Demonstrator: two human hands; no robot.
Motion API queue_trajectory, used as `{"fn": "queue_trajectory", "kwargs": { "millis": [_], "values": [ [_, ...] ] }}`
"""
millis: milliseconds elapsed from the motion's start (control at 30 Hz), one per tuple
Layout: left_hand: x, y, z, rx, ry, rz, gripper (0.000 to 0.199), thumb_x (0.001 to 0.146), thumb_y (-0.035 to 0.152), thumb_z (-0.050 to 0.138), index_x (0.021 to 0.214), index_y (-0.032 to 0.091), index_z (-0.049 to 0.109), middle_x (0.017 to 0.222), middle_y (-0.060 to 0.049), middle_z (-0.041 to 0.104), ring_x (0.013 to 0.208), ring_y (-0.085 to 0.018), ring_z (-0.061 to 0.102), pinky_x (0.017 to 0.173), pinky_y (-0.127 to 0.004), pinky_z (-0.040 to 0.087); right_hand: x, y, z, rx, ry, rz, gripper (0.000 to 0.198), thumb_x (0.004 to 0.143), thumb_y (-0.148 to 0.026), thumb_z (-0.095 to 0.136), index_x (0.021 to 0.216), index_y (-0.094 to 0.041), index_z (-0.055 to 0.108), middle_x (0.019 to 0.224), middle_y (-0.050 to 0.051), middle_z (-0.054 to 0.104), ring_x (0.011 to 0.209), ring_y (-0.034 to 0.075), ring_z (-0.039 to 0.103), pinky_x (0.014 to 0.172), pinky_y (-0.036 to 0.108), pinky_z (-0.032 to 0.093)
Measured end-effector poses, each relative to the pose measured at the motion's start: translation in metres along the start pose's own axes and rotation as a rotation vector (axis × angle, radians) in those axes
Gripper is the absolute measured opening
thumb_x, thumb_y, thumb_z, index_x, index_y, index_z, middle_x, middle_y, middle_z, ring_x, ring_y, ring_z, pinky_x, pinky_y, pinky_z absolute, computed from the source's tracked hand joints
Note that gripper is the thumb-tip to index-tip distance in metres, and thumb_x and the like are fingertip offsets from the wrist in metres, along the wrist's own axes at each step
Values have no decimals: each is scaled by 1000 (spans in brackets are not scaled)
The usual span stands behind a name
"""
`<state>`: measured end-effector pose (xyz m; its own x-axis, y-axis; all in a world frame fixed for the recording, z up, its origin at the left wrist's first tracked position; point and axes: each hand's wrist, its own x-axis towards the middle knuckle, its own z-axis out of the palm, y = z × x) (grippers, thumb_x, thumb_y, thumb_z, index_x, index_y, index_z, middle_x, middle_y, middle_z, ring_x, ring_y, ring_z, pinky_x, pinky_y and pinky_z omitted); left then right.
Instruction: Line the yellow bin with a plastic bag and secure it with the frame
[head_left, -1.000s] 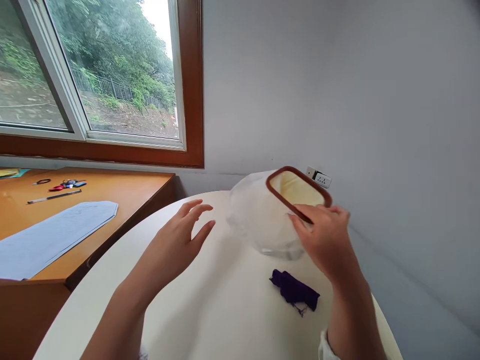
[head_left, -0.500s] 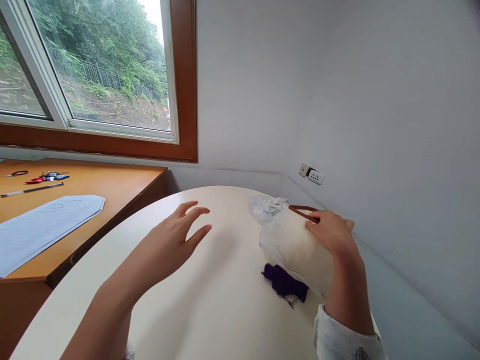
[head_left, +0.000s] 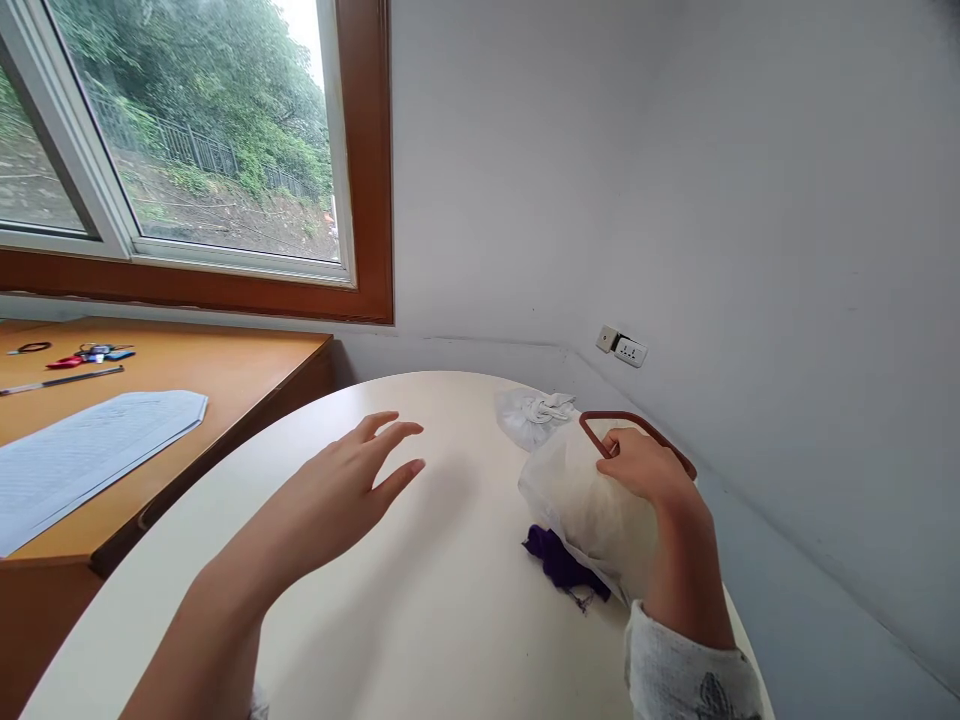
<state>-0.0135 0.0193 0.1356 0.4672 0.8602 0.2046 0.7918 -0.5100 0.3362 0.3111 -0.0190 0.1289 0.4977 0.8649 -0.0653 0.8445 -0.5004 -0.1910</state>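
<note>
Right hand (head_left: 637, 468) clamped on brown rim of translucent white soft pouch (head_left: 585, 505), lying on round white tabletop (head_left: 420, 600) over purple cloth (head_left: 559, 562). Left hand (head_left: 352, 490) spread, empty, left of pouch. Pouch looks light, floppy; stiff rim gives best hold.

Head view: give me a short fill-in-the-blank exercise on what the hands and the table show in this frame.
1. The right hand grips the white bag at its ____ frame.
2. The left hand hovers open, holding ____.
3. Partly under the bag lies a small ____ cloth.
4. The white table has a ____ edge.

Missing words: brown; nothing; purple; rounded
</note>
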Motion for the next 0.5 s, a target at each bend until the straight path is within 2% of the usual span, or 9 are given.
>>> {"fn": "queue_trajectory", "kwargs": {
  "millis": [133,233,300,333,400,467,500],
  "values": [
    [-1,-1,-2,4,13,18,46,84,57,33,121,34,46,136,-2,39,84,-21,63,77,-34,48,-4,6,-7,65,27,13,21,70,-37,53,85,-24,59,85,3,66,79,22,59,65,32,36],
    [-3,-1,-5,16,21,38,46,84,57,32,122,33,45,136,-3,40,94,-24,60,81,-36,47,-22,3,-11,125,191,-22,30,75,-39,49,100,-25,56,88,2,66,83,21,59,68,31,37],
    [-4,-1,-8,21,30,57,47,85,57,31,122,33,44,135,-4,40,94,-24,60,80,-36,48,-41,-7,-5,113,288,-108,24,82,-37,42,94,-24,58,81,2,67,77,18,60,64,28,37],
    [-5,-1,-9,20,37,66,47,85,57,31,123,33,44,135,-4,40,93,-23,60,79,-36,48,-51,-13,3,83,310,-174,25,85,-35,38,89,-24,59,76,2,66,73,18,60,61,27,37],
    [-7,0,-12,11,49,75,47,84,57,32,123,32,44,136,-5,40,87,-22,61,76,-35,49,-69,-25,27,-50,267,-328,31,89,-29,31,82,-22,61,70,3,66,70,18,61,60,28,37],
    [-10,2,-14,-3,45,67,47,84,57,33,123,33,43,137,-5,38,81,-21,62,73,-35,50,-80,-34,57,-196,154,-413,25,88,-25,37,88,-19,61,74,7,68,71,21,63,61,29,39],
    [-12,3,-16,-9,37,61,47,84,57,33,123,33,43,138,-5,37,79,-20,63,72,-35,50,-83,-35,72,-241,87,-403,22,87,-24,41,95,-18,60,76,8,68,69,22,64,59,29,40]
  ]
}}
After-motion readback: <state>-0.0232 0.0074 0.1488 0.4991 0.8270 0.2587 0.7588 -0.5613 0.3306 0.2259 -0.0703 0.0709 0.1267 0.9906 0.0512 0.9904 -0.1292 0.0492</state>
